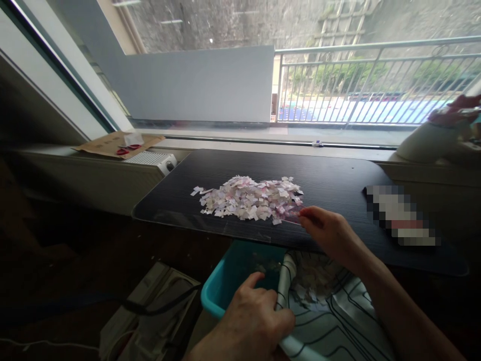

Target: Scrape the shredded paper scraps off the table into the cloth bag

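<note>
A heap of small torn paper scraps point(251, 198), white with some pink, lies on the black tabletop point(330, 175). My right hand point(332, 233) is closed at the heap's right edge, its fingertips pinching a thin, see-through pinkish plastic piece point(291, 215). Below the table edge, my left hand point(255, 313) is closed on the folded edge of a pale cloth bag with dark lines point(338, 326). More scraps lie inside that bag. The bag sits against a turquoise plastic bin point(214, 291), which has a few scraps inside.
A pixelated dark object point(402, 215) lies at the table's right. On the left sill, a brown paper bag point(101, 143) carries red-handled scissors point(130, 149). A white radiator point(154, 160) stands below it. A pale box point(150, 311) is on the floor.
</note>
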Available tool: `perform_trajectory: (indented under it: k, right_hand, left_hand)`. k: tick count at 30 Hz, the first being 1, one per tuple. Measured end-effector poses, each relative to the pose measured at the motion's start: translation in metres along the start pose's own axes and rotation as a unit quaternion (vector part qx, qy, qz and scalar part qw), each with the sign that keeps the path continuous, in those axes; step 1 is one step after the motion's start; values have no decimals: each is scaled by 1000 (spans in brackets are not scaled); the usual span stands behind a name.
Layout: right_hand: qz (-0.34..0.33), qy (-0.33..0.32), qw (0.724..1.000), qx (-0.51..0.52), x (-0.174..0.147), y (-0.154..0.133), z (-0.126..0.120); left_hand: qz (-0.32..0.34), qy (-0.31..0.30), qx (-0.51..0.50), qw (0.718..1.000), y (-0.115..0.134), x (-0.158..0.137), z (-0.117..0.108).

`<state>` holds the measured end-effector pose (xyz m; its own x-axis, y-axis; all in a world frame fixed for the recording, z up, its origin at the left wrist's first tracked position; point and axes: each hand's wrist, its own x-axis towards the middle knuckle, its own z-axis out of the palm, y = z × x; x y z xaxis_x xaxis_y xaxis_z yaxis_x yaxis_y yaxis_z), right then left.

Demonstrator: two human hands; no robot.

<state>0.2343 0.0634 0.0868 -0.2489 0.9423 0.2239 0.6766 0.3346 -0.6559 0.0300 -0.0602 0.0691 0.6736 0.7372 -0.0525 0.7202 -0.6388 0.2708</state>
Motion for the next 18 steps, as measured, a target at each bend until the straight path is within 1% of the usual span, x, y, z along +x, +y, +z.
perform_trajectory:
  k: [3,7,9,15,18]
  right_hand:
    - [9,-8,1000,-13,-4,5,-5]
    - [33,22,999,11,-8,13,-6]
    - [35,21,999,23,-5,14,-5]
    - [39,7,999,-24,-8,8,-11]
    - [47,-5,999,6,-13,2,-12]
  left_hand:
    - [-7,11,5,1000,1,-2,1]
    - [-11,16,-9,1000,2,-2,1]
    - [-8,10,-12,1000,1,0,2]
    - [-16,5,-2,1000,-2,1,3]
    - [-18,1,-4,1000,1,0,1]
